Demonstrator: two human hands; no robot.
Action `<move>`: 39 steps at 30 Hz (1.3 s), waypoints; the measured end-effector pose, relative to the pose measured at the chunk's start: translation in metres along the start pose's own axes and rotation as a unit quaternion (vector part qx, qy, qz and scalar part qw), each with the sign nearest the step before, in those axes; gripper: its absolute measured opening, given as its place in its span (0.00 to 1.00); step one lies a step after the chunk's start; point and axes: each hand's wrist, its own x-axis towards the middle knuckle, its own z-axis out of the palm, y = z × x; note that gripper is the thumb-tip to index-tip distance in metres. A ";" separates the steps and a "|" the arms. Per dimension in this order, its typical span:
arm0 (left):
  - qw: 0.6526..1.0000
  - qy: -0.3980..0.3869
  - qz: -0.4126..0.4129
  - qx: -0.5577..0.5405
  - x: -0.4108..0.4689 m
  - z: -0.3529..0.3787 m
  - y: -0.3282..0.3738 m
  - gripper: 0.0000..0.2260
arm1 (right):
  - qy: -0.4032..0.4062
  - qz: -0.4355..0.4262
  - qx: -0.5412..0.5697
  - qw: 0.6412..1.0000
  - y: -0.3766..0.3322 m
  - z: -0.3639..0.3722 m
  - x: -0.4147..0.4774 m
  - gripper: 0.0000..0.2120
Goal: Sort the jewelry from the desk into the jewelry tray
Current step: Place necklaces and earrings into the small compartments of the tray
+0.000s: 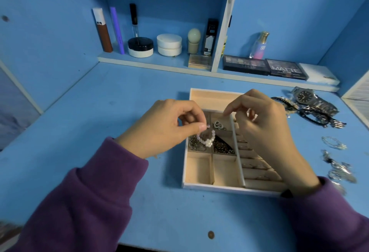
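Note:
A beige jewelry tray [199,185] with small square compartments and ring rolls lies on the blue desk. My left hand [165,128] pinches a white pearl bracelet [206,139], which dangles over the tray's middle-left compartments. Silver chains [194,145] and a dark chain [222,148] lie in those compartments, and silver heart pieces [218,125] sit one compartment further back. My right hand [263,124] hovers over the tray's ring rolls with thumb and forefinger pinched; I cannot tell whether anything is between them. A metal watch [311,100], black bracelets [317,117] and silver pieces [339,167] lie on the desk to the right.
A low shelf at the back holds cosmetics: jars [140,47], tubes, a perfume bottle [259,45] and eyeshadow palettes [265,67]. A white block [319,74] sits at the shelf's right end. The desk's front edge runs near the bottom of the view.

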 end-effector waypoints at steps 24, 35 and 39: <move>0.962 -0.145 0.031 0.231 0.000 -0.002 0.028 0.05 | 0.003 -0.001 -0.016 1.000 0.008 -0.015 -0.003 0.13; 0.963 -0.167 0.134 0.165 0.065 0.060 0.093 0.05 | 0.048 0.128 -0.091 0.986 0.079 -0.111 -0.034 0.15; 0.955 -0.205 0.142 0.160 0.088 0.096 0.102 0.04 | 0.015 0.189 -0.152 0.970 0.107 -0.138 -0.041 0.09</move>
